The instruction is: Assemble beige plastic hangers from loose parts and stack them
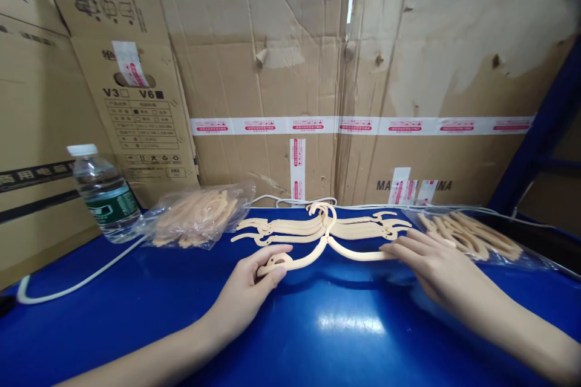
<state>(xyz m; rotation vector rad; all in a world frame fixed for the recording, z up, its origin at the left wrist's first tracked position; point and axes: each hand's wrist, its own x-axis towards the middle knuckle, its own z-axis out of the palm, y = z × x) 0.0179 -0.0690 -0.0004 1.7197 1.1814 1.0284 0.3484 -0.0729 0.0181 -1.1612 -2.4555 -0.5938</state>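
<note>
A beige folding clothes hanger (305,261) is spread between my two hands, its hook (333,217) pointing up and away. My left hand (254,278) is closed on the hanger's left end, thumb below and fingers above. Around the tip of the right arm, my right hand (422,257) is closed, its fingers hiding that end. Just behind lie several more beige hangers (290,227) in a stack, their arms stretched out to both sides on the blue table (327,338).
Clear bags of beige hangers lie at left (195,217) and right (476,236). A water bottle (106,193) stands at the left. A white cable (82,281) runs along the table. Cardboard boxes (272,72) wall the back; a blue metal post (535,115) rises at right.
</note>
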